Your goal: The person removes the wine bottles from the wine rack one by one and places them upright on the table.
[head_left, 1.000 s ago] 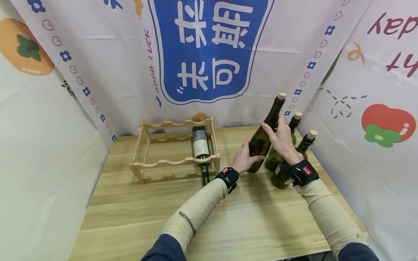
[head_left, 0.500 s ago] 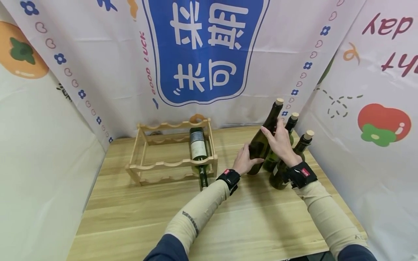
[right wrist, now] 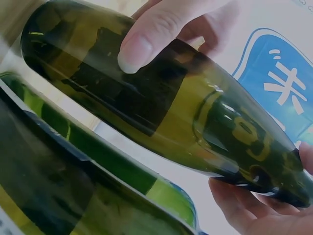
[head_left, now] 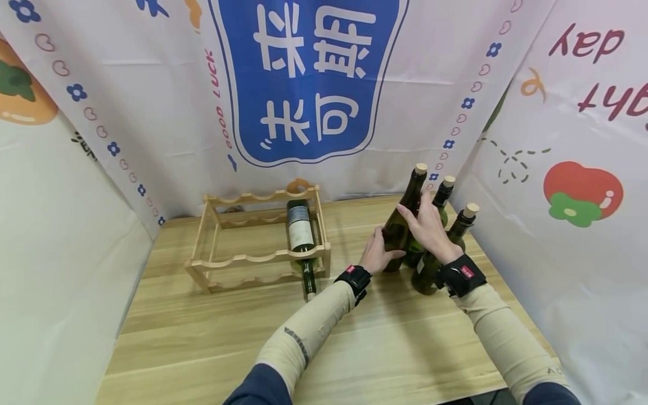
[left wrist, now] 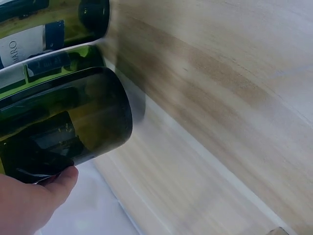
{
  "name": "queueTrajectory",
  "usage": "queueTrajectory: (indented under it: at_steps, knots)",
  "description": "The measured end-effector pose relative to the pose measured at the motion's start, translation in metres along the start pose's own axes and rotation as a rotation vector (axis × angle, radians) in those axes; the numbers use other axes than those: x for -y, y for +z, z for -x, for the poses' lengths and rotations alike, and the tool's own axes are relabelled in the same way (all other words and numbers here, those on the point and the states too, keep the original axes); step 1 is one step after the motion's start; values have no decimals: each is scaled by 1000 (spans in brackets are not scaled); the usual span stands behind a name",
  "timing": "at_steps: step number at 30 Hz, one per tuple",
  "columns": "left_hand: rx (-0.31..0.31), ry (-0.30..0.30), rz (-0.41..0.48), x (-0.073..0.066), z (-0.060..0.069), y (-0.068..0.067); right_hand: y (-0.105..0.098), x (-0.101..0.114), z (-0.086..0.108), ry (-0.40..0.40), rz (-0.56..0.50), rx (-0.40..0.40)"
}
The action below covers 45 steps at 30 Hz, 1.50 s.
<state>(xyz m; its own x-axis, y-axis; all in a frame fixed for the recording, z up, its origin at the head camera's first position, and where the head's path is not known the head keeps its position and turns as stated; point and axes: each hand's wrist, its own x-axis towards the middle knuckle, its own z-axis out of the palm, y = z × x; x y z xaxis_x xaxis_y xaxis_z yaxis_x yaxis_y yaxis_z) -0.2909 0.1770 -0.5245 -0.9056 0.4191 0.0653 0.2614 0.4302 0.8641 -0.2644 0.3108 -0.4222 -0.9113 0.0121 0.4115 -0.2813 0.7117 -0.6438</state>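
Note:
Both hands hold a dark green wine bottle (head_left: 397, 229) with a cork in its neck. It leans slightly right, and whether its base touches the table I cannot tell. My left hand (head_left: 376, 253) grips the lower body; its thumb shows along the glass in the left wrist view. Higher up, near the shoulder, my right hand (head_left: 429, 228) has thumb and fingers around the bottle. Just right of it stand two more corked bottles, a green bottle (head_left: 442, 195) behind and a darker bottle (head_left: 459, 228) in front, partly hidden by the right hand and wrist.
A wooden wine rack (head_left: 238, 260) stands left on the wooden table (head_left: 212, 337). In its rightmost slot lies a labelled bottle (head_left: 301, 233), neck toward the front. Printed cloth walls (head_left: 167, 152) enclose the table at the back and sides.
The held bottle has come lower and more upright, its corked top sinking, with both hands still on it. The head view has shifted a little to the right.

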Motion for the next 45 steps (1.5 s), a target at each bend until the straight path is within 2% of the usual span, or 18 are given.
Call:
queueTrajectory:
  at_steps: [7,17,23,36,40,45]
  knots:
    - [-3,-12,-5,7,0,3,6,-3,2,-6,-29,38]
    - [17,-67,4,12,0,4,10,-4,4,12,-36,92]
    - [4,-50,11,14,0,5,9,-4,4,10,-33,82]
    - [21,-60,25,14,-4,9,6,-4,3,82,-18,83]
    - [38,-96,44,11,-2,12,5,-3,7,99,33,50]
    - [59,-134,84,9,4,12,2,7,17,60,190,-102]
